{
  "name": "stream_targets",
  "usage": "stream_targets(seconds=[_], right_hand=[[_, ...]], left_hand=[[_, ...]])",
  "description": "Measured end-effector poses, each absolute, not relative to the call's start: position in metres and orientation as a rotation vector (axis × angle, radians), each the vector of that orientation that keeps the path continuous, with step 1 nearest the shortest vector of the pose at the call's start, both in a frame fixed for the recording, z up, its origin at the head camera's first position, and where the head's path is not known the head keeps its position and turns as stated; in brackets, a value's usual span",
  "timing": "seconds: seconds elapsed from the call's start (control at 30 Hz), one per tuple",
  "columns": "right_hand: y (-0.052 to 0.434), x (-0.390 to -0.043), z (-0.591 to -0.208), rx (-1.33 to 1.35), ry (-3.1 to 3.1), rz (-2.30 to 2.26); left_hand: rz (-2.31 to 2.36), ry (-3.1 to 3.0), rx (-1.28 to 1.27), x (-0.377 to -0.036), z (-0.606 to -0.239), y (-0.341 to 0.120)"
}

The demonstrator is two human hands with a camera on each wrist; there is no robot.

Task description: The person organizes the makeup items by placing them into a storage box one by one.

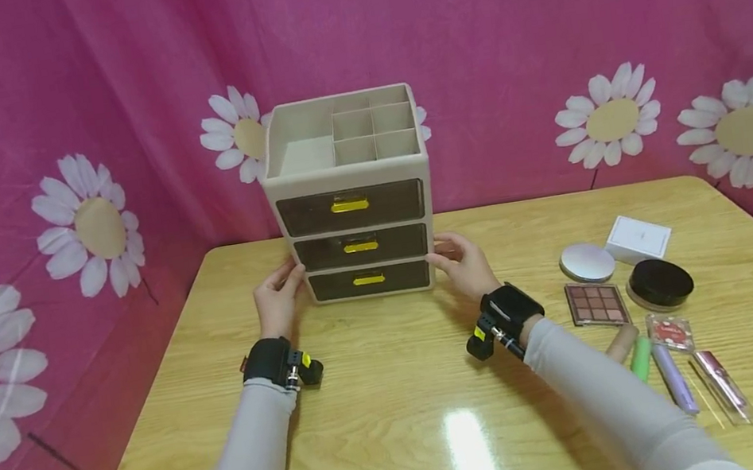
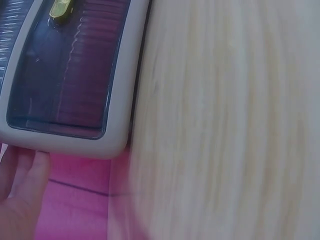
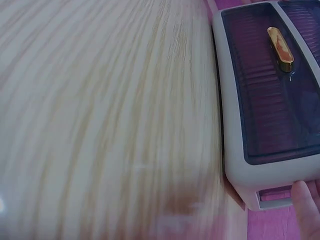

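Observation:
A cream makeup organizer (image 1: 347, 177) stands upright on the wooden table, with three dark see-through drawers, gold handles and open compartments on top. My left hand (image 1: 277, 301) holds its left side low down, thumb by the front edge. On the opposite side, my right hand (image 1: 468, 266) holds it at about the same height. The left wrist view shows fingers (image 2: 22, 180) against the side wall beside the bottom drawer (image 2: 65, 75). In the right wrist view a fingertip (image 3: 301, 192) touches the side near a rectangular opening. The far fingers are partly hidden.
To the right lie a white box (image 1: 639, 236), a round silver compact (image 1: 587, 262), a black-lidded jar (image 1: 660, 283), an eyeshadow palette (image 1: 597, 304), a red-patterned compact (image 1: 669, 331), and several tubes, including a green one (image 1: 641, 358) and a purple one (image 1: 675, 379). A pink flowered curtain (image 1: 481, 52) hangs behind.

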State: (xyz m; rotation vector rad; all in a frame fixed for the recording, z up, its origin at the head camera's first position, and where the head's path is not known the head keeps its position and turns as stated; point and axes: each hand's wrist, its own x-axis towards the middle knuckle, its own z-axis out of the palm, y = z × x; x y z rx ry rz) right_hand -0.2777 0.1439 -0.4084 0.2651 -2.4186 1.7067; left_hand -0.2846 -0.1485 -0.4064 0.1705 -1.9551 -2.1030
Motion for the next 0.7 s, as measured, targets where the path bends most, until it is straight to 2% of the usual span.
stream_targets(seconds=[0.7], right_hand=[[0.203, -0.268, -0.406, 0.262, -2.512, 1.644]], left_hand=[[-2.088, -1.987, 0.085, -0.285, -0.411, -0.099]])
